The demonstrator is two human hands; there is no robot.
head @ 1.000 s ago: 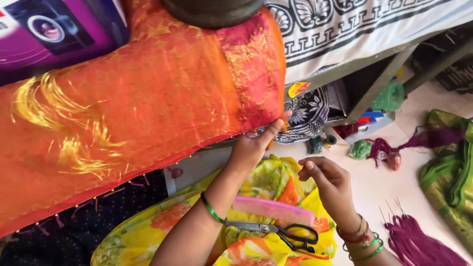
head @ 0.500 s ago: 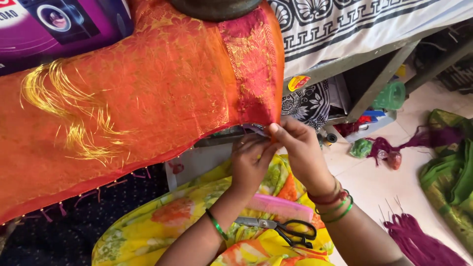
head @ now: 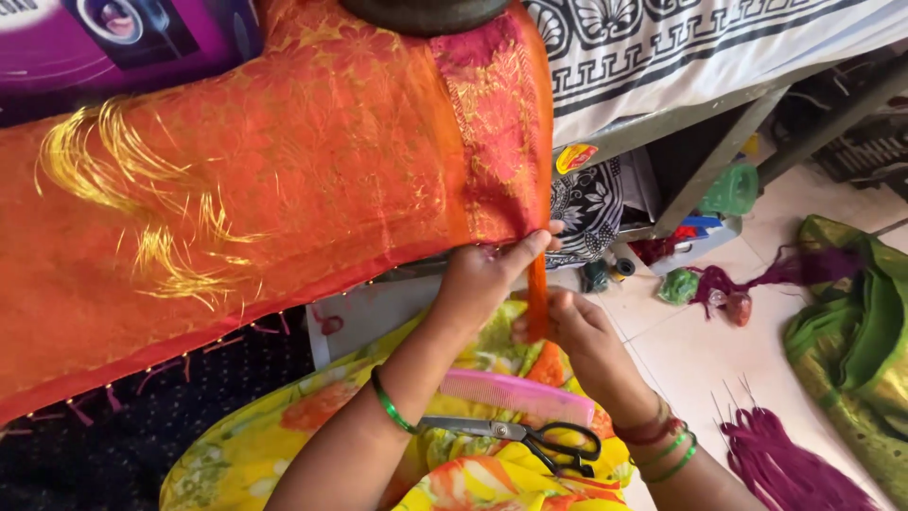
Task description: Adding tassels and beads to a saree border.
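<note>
An orange and pink saree cloth (head: 312, 180) with gold thread fringe hangs over a table edge. My left hand (head: 487, 274) pinches the cloth's lower corner edge, thumb pointing right. My right hand (head: 577, 331) sits just below it, gripping a bunch of orange threads (head: 537, 298) that hang from that corner and pulling them down taut. On my lap, which is covered in yellow floral fabric (head: 255, 445), lie a pink comb (head: 515, 393) and black-handled scissors (head: 530, 437).
A black-and-white patterned cloth (head: 681, 47) covers the table at upper right. Magenta thread bundles (head: 776, 464), a green cloth (head: 851, 331) and small spools lie on the tiled floor at right. A purple box (head: 104, 38) sits at upper left.
My right hand rose from beside my lap to the cloth corner, then drew down with orange threads in it. My left hand stayed at the corner.
</note>
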